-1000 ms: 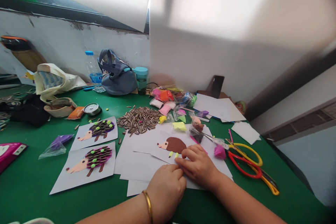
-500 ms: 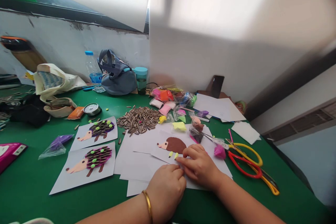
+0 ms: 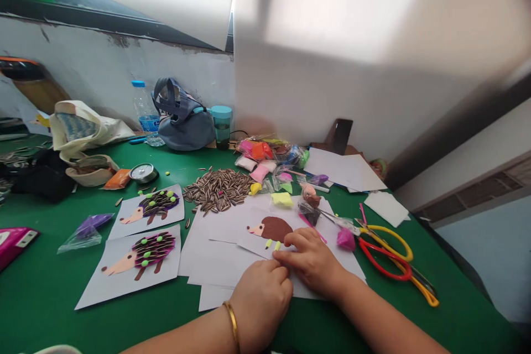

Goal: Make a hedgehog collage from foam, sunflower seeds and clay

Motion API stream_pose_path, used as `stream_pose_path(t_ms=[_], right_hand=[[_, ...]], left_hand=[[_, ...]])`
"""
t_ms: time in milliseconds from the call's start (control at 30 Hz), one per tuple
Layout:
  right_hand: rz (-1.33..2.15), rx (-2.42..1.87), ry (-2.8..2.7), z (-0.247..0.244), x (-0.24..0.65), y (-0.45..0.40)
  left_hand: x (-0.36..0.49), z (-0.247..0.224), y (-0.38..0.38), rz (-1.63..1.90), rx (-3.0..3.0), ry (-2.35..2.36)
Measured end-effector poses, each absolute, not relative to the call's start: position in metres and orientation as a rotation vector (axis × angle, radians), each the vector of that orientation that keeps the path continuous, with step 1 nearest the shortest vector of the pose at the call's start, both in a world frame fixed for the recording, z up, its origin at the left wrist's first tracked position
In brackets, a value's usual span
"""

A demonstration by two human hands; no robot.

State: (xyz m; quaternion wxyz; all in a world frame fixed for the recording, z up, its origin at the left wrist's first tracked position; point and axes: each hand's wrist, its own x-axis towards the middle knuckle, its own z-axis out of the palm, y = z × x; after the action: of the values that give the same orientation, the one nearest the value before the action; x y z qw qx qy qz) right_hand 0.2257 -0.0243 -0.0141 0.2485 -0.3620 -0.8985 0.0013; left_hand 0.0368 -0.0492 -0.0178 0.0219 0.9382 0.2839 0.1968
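Note:
A brown clay hedgehog [image 3: 277,229] with a peach face and two small yellow legs [image 3: 272,244] lies on a white sheet. My right hand [image 3: 309,257] rests on the paper just below its body, index finger stretched toward the legs' lower ends and the other fingers bent. Nothing shows between those fingers. Close beside it, my left hand [image 3: 265,296], with a gold bangle [image 3: 232,326] at the wrist, rests low on the paper with curled fingers; their tips are hidden. Two finished-looking hedgehog pictures [image 3: 161,249] [image 3: 151,206] with green dots lie to the left.
Sunflower seeds [image 3: 219,191] are heaped behind the papers. Bagged coloured clay [image 3: 259,152] lies beyond, with a yellow piece [image 3: 282,199] nearer. Yellow and red scissors [image 3: 388,260] lie at the right. A bottle [image 3: 145,113], blue bag [image 3: 186,124] and cup [image 3: 222,124] stand at the back.
My right index fingertip has moved slightly down and away from the yellow legs. A pink strip beside the black clay shows more clearly. The whole view has shifted a little.

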Motion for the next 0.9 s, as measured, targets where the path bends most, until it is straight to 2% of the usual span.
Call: stream_pose_path(t_ms=[167,900], right_hand=[[-0.058,-0.998,-2.452,-0.0168,0.2227,-0.0242],[0.108,-1.058,-2.383,-0.0159,0.2273,-0.0240]], left_hand=[[0.0369,-0.0188,-0.0490,0.616,2.904,0.875],[0.0369,-0.0178,-0.0483,0.616,2.886,0.840]])
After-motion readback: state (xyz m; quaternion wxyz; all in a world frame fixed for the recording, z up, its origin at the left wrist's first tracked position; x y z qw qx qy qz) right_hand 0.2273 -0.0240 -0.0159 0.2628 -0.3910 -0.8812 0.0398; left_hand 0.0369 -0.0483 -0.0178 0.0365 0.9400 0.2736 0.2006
